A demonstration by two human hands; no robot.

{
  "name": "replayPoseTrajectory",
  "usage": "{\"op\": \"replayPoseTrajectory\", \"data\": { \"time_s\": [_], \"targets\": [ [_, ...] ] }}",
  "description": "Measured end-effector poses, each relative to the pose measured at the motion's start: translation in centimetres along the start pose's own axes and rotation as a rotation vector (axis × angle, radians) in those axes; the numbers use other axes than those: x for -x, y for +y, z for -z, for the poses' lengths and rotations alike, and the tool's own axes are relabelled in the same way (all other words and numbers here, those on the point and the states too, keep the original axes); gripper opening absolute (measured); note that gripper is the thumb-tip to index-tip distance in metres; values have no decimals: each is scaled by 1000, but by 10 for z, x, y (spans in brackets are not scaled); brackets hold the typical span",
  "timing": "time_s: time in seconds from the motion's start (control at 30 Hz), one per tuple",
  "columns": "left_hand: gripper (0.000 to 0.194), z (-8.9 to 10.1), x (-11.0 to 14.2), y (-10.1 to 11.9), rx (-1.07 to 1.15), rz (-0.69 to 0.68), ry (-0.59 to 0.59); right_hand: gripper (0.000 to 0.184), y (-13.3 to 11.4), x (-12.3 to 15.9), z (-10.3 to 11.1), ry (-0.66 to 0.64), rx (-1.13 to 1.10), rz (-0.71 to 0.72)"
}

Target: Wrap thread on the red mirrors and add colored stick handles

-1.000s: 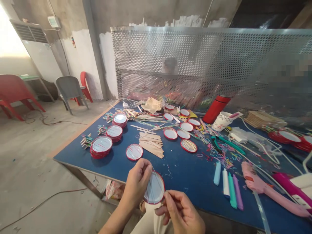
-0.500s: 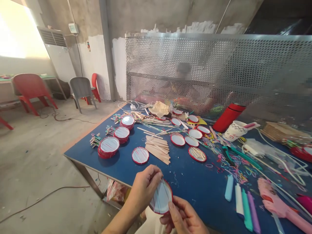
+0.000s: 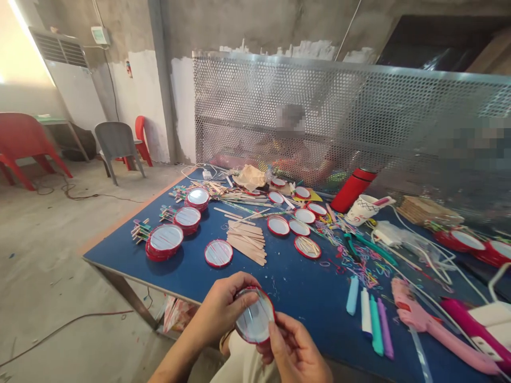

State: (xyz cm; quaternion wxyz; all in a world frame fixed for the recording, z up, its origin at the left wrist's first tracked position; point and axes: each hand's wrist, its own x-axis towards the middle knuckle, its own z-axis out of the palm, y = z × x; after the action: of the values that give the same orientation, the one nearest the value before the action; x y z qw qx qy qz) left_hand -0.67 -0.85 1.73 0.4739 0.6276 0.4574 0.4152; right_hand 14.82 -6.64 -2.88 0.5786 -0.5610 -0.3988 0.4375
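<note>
Between fingers [image 3: 244,303], round disc [image 3: 256,322], seemingly tilted face-up.

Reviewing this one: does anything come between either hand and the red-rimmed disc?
Nothing visible does. The left hand grips the red-rimmed disc directly, thumb over its face; the right hand holds its rim at the lower right.

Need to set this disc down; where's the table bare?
Mostly bare tabletop lies beyond your right hand, between the wooden sticks and four slim tubes; a smaller patch borders the front edge, before the nearest disc stack. It's crowded around the pliers, bands and flask.
</note>
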Motion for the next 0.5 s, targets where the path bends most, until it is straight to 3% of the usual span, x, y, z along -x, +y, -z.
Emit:
{"op": "replayPoseTrajectory", "data": {
  "time_s": [0.5],
  "targets": [
    [20,-10,-5,-4,-54,79,195,40,-1,1,-5,62,-21,33]
  ]
}}
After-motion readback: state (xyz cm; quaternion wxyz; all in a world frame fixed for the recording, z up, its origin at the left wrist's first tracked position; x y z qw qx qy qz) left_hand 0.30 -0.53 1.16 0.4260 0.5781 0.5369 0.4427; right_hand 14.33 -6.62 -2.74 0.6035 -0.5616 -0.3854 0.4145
